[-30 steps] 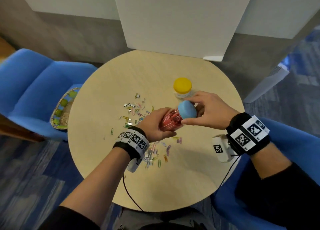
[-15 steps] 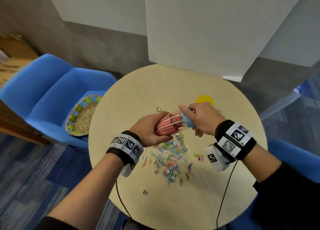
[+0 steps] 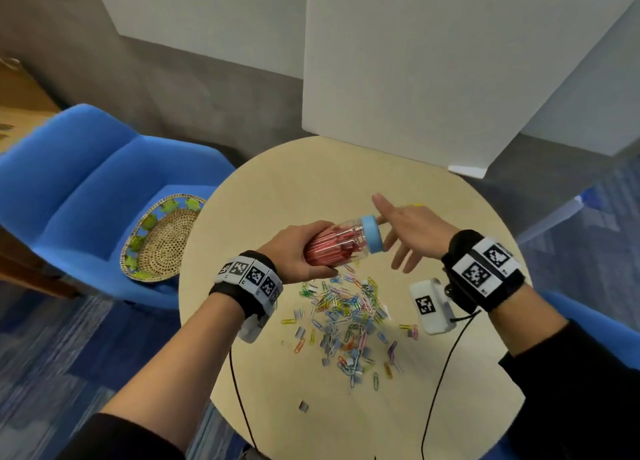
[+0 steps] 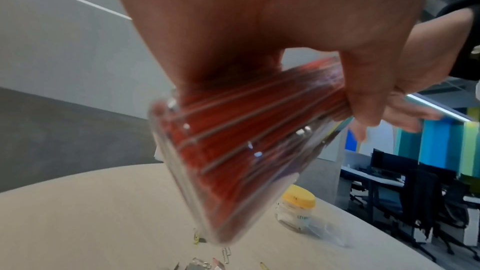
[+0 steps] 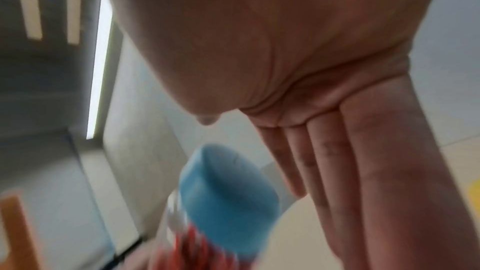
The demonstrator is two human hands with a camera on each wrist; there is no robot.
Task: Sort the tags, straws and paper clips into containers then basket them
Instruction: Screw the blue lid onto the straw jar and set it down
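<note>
My left hand (image 3: 298, 251) grips a clear jar of red straws (image 3: 337, 244) sideways above the round table (image 3: 277, 189), its blue lid (image 3: 372, 234) pointing right. The left wrist view shows the jar (image 4: 246, 141) from its base, with my thumb curled over it. Just right of the lid, my right hand (image 3: 412, 231) is off it, fingers (image 5: 350, 161) straight and spread. The blue lid (image 5: 228, 188) sits on the jar below that palm. Colored paper clips and small grey tags (image 3: 346, 314) lie scattered on the table under both hands. A yellow-lidded jar (image 4: 296, 208) stands behind, mostly hidden in the head view.
A woven basket (image 3: 162, 241) with a green-and-blue rim lies on the blue chair (image 3: 86, 189) left of the table. White partition panels (image 3: 433, 61) stand at the table's far edge. Another blue chair (image 3: 595, 324) is at the right. Cables hang off the table's near edge.
My right hand has let go of the blue lid and opened beside it. The jar stays in my left hand, lid on. My head view has shifted toward the left.
</note>
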